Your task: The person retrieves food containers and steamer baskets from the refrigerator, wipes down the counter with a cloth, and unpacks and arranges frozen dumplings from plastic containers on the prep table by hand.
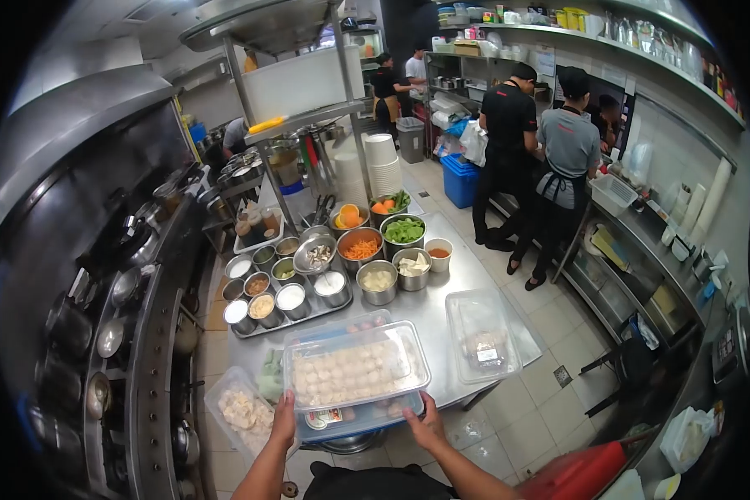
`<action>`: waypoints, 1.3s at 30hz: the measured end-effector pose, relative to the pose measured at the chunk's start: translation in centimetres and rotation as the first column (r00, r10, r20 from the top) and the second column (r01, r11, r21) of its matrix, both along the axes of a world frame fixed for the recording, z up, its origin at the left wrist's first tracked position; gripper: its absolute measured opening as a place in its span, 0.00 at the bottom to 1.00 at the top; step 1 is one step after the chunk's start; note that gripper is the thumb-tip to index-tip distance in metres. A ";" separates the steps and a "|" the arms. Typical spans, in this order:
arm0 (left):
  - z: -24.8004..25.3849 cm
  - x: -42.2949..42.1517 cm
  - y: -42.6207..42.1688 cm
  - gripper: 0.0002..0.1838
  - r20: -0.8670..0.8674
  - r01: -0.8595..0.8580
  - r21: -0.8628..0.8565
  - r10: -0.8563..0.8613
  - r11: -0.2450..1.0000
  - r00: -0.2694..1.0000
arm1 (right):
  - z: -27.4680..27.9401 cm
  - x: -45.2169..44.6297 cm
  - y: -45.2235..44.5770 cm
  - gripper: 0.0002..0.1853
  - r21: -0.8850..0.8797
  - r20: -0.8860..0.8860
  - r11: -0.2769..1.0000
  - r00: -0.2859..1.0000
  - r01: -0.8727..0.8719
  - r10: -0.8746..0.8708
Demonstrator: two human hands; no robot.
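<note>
A clear lidded container [357,364] full of pale round pieces lies over a bluish container [350,423] at the steel table's front edge. My left hand [283,419] grips the near left corner of the clear container, its fingers partly hidden. At the near right corner, my right hand [426,423] has its thumb and fingers closed on the edge of the containers. Left of them sits an open container of pale pieces [246,412], with a greenish bag [271,375] beside it. Farther right is another clear container [483,337] with a labelled pack inside.
Steel pots of carrots [361,246], greens [403,230] and other ingredients stand on the table [467,271] behind the containers. Stoves with pans [110,337] line the left. Two people [508,142] [568,142] stand at the right counter; several others are farther back.
</note>
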State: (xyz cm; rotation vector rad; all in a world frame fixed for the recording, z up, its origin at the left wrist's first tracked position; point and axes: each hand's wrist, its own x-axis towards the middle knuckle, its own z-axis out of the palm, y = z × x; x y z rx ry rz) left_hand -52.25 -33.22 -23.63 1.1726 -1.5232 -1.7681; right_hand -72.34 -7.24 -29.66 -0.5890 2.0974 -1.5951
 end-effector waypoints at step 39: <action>-9.2 20.9 -5.4 0.08 0.239 -0.563 -0.103 0.570 0.820 0.786 | 14.8 0.8 -1.4 0.10 -0.062 -0.195 0.997 0.980 -0.046 0.033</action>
